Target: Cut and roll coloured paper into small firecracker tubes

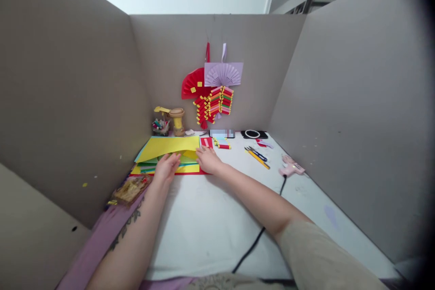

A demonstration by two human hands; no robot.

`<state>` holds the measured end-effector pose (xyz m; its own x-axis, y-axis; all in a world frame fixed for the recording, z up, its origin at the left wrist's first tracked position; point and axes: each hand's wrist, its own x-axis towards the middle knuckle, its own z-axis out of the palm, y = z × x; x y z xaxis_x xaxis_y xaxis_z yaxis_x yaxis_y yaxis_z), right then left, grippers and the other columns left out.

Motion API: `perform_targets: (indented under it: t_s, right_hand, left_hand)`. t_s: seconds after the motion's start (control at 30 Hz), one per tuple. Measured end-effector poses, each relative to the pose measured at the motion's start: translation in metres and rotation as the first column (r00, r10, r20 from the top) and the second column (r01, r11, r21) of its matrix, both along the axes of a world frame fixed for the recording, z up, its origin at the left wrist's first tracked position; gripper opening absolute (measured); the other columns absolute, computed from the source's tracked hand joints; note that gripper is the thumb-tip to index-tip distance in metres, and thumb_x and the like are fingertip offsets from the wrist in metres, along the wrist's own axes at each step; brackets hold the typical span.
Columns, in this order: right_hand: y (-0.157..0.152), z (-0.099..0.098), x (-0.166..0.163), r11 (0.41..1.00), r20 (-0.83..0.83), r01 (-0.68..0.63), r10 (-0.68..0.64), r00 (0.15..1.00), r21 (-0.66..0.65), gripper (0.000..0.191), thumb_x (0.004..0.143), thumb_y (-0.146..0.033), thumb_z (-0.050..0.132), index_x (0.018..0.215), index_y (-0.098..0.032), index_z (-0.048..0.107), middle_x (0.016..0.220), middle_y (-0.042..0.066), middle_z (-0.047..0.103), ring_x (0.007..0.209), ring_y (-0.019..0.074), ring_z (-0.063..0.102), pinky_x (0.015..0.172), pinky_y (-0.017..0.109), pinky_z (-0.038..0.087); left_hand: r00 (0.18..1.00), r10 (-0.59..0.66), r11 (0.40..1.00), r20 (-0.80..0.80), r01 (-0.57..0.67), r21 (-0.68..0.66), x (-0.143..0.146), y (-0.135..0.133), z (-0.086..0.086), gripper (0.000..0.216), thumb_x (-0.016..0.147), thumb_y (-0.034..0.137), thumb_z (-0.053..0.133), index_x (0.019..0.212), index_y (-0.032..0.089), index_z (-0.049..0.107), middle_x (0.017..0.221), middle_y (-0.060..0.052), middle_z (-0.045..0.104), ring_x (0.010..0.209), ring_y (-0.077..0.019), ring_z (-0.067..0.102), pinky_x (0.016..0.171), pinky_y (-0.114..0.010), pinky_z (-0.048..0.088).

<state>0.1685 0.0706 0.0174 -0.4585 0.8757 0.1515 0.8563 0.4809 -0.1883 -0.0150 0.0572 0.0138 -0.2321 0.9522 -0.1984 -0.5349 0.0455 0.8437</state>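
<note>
A stack of coloured paper lies at the back left of the table, with yellow, green, blue and red sheets showing. The top yellow sheet bows upward along its front edge. At the front of the stack, my left hand reaches toward the gap under that sheet, its fingers apart and nothing visible in them. My right hand is at the right end of the stack, fingers closed on the corner of the yellow sheet; its fingertips are partly hidden.
Right of centre lie snips, a yellow craft knife and a pink glue gun with a black cord. Small paper rolls lie behind my right hand. Paper fan ornaments hang on the grey back panel. A plastic packet sits left.
</note>
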Motion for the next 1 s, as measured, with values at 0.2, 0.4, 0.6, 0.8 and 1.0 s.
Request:
perform_targets:
  t_s: [0.2, 0.4, 0.6, 0.8, 1.0]
  right_hand:
    - [0.034, 0.009, 0.016, 0.991, -0.059, -0.121, 0.125, 0.99, 0.064, 0.049, 0.082, -0.01, 0.037, 0.13, -0.014, 0.047, 0.14, 0.009, 0.041, 0.131, 0.0218, 0.029, 0.106, 0.04, 0.024]
    - [0.035, 0.003, 0.02, 0.993, -0.04, -0.087, 0.09, 0.995, 0.076, 0.049, 0.079, -0.011, 0.044, 0.127, -0.018, 0.052, 0.141, 0.01, 0.037, 0.127, 0.0239, 0.031, 0.103, 0.039, 0.024]
    - [0.015, -0.013, 0.016, 0.983, -0.039, 0.182, -0.182, 0.983, 0.007, 0.035, 0.086, -0.023, 0.043, 0.115, -0.023, 0.062, 0.122, 0.012, 0.047, 0.111, 0.0262, 0.041, 0.091, 0.036, 0.033]
    - [0.009, -0.027, 0.016, 0.989, -0.103, 0.151, -0.15, 0.983, -0.001, 0.032, 0.083, -0.014, 0.043, 0.095, -0.021, 0.071, 0.098, 0.009, 0.057, 0.098, 0.0203, 0.047, 0.085, 0.027, 0.035]
    - [0.013, -0.032, 0.012, 0.991, -0.109, 0.132, -0.132, 0.985, -0.008, 0.032, 0.082, -0.013, 0.045, 0.094, -0.021, 0.073, 0.096, 0.008, 0.062, 0.094, 0.0199, 0.049, 0.086, 0.025, 0.035]
  left_hand:
    - [0.622, 0.069, 0.974, -0.78, 0.128, 0.188, -0.005, 0.005, -0.014, 0.013, 0.055, 0.017, 0.077, 0.06, 0.019, 0.065, 0.077, -0.01, 0.067, 0.107, -0.032, 0.052, 0.093, -0.035, 0.037]
    - [0.188, -0.041, 0.929, -0.981, 0.368, 0.031, -0.001, 0.02, -0.025, 0.002, 0.065, 0.021, 0.067, 0.066, 0.022, 0.067, 0.084, -0.01, 0.067, 0.098, -0.0277, 0.057, 0.092, -0.033, 0.035]
    - [-0.156, 0.023, 0.931, -0.987, 0.364, -0.036, -0.011, 0.031, -0.026, 0.017, 0.075, 0.03, 0.059, 0.065, 0.022, 0.069, 0.076, -0.01, 0.069, 0.081, -0.0245, 0.061, 0.076, -0.029, 0.038]
    - [-0.305, -0.031, 0.924, -0.952, 0.355, -0.144, -0.015, 0.038, -0.023, 0.024, 0.078, 0.036, 0.054, 0.089, 0.027, 0.072, 0.092, -0.003, 0.072, 0.084, -0.0205, 0.062, 0.069, -0.025, 0.038]
    - [-0.354, -0.04, 0.929, -0.935, 0.331, -0.165, -0.015, 0.038, -0.021, 0.028, 0.08, 0.037, 0.051, 0.094, 0.027, 0.072, 0.095, -0.002, 0.072, 0.084, -0.0201, 0.062, 0.065, -0.025, 0.039]
